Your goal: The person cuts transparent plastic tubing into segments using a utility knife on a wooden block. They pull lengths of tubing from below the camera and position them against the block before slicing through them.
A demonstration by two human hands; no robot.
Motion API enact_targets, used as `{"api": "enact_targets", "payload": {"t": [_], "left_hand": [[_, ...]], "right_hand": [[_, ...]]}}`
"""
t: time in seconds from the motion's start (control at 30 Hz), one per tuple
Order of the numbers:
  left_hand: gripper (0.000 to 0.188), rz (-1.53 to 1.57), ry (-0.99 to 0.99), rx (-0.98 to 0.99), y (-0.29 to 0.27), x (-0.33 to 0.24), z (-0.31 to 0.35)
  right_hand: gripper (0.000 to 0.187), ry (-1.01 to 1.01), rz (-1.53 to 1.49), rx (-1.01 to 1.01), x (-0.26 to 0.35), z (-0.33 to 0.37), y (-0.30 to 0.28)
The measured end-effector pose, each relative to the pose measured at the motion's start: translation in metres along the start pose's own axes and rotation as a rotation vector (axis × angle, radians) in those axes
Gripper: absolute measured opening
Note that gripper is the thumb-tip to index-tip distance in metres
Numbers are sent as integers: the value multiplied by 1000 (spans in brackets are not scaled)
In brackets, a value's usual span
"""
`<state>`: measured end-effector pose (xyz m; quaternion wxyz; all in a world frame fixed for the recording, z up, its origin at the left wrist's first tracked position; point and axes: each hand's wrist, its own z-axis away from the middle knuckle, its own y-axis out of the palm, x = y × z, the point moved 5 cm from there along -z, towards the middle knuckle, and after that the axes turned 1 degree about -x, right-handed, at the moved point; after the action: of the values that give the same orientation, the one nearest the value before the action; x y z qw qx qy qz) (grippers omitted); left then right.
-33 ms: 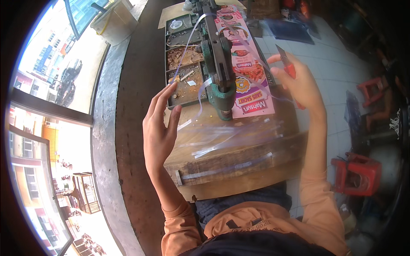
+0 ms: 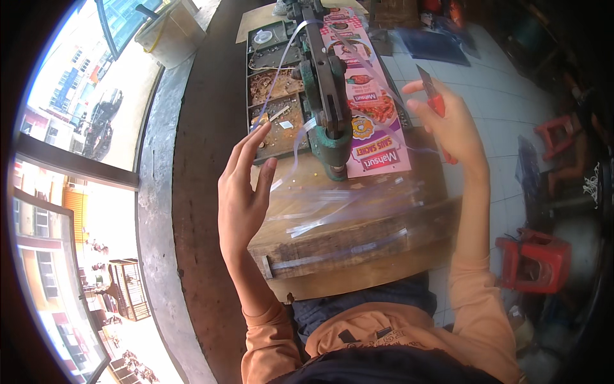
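Note:
My right hand grips a red utility knife, its dark blade pointing up and away. My left hand is raised on the left with fingers stretched and thumb apart. A thin, clear plastic strip arcs over the green metal hand press between my hands. On the left it meets my fingertips; whether they pinch it cannot be told. On the right it runs toward my knife hand. Several loose clear strips lie blurred on the wooden block in front of me.
Left of the press, a dark compartment tray holds small metal bits. A pink printed sheet lies to its right. Red stools stand on the tiled floor at right. A bucket sits on the ledge by the open window.
My left hand has shifted slightly right. My right hand and the knife have barely moved, and the strip's loop hangs almost the same.

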<state>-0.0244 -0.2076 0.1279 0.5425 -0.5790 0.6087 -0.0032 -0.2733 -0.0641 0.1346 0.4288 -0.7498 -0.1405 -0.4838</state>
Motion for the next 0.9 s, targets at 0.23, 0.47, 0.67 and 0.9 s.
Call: {"api": "enact_targets", "payload": {"t": [0.23,0.47,0.67,0.9], "left_hand": [[33,68,-8,-67,0,-1,-3],[29,91,-84,-128,-11,-2,-2],[27,93,-70,-181,-14,-7,4],[18,105,60,-374,-30,-33,14]], "right_hand": [[28,-103,-43,-48,-2,-48,9],[39,-277,-117,36,4,-82,43],[19,-270,-62,-159,5,-70,-3],[15,-438,-597,-948,-38,-27,-147]]}}
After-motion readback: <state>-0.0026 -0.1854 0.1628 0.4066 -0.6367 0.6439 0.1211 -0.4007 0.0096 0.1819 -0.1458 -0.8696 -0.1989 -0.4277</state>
